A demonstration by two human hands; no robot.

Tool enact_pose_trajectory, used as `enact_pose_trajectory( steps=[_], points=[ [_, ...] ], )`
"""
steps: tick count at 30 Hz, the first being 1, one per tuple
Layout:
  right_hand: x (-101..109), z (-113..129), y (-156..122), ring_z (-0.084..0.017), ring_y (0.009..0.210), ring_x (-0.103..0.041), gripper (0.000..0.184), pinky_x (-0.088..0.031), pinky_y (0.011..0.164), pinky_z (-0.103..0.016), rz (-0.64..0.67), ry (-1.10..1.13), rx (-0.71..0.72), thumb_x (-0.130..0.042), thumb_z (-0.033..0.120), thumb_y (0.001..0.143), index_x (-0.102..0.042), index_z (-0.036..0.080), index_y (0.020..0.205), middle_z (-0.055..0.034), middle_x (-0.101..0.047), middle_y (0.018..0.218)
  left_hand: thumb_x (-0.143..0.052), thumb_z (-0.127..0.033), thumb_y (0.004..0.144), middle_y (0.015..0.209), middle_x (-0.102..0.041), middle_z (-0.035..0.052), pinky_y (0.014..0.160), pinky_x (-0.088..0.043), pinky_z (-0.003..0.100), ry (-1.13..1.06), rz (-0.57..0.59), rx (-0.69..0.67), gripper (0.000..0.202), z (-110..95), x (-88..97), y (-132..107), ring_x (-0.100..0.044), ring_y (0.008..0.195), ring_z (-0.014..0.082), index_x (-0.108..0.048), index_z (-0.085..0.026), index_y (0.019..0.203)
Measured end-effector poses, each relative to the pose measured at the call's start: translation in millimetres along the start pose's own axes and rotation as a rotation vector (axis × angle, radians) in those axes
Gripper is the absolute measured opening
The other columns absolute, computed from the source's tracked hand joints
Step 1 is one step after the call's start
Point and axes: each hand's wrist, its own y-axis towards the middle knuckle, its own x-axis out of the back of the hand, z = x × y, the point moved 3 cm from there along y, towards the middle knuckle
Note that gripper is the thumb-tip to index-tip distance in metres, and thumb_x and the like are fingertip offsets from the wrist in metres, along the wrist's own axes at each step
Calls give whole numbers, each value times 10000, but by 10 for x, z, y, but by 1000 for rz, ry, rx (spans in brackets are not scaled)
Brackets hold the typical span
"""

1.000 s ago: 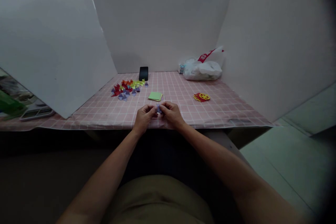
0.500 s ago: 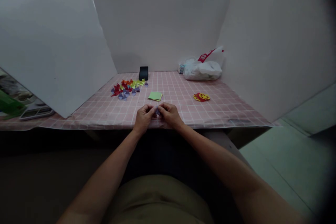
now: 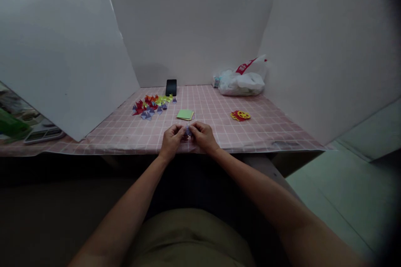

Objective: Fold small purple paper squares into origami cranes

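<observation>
A small piece of purple folding paper (image 3: 188, 130) is pinched between my two hands near the table's front edge. My left hand (image 3: 171, 138) is closed on its left side, thumb and fingertips together. From the right, my right hand (image 3: 203, 135) grips it the same way. The fingers cover most of the paper, so its folds cannot be made out. Just beyond the hands lies a stack of square paper sheets (image 3: 185, 114), light green on top. Farther left sit several folded paper pieces (image 3: 150, 106) in red, orange, yellow and purple.
A black phone (image 3: 171, 87) stands at the back. Red and yellow cut-out shapes (image 3: 240, 115) lie on the right of the checked tablecloth (image 3: 209, 100). Behind them is a white plastic bag (image 3: 242, 83). White panels (image 3: 194, 25) enclose the table; a scale (image 3: 44, 134) is at far left.
Both hands stay in place with small finger movements. The purple paper has turned slightly between them, and a lighter face of it shows.
</observation>
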Motion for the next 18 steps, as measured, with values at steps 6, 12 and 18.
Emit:
enact_pose_trajectory(
  steps=[6,12,18],
  points=[
    [-9,-27,24,-109,478,-494,306,-382,468,-232,38,124,-62,-533,402,869,-566,183,659,26,-539,551,-774,-334,708,675,-632,-26,623,-505,251,-24,-7,21,246,13,1,7,-609,585,106,-632,-147,780],
    [-10,-74,25,-98,455,-502,292,-379,446,-218,36,195,-108,-606,418,823,-568,183,653,30,-549,538,-778,-315,700,687,-633,-23,619,-503,246,-38,-1,19,245,13,7,9,-605,595,103,-621,-147,782],
    [-8,-59,23,-98,430,-497,339,-381,427,-219,69,249,-143,-575,487,835,-562,191,671,37,-536,522,-759,-276,723,748,-627,-33,608,-503,235,-63,-17,-18,282,22,14,11,-616,595,94,-566,-179,905]
  ],
)
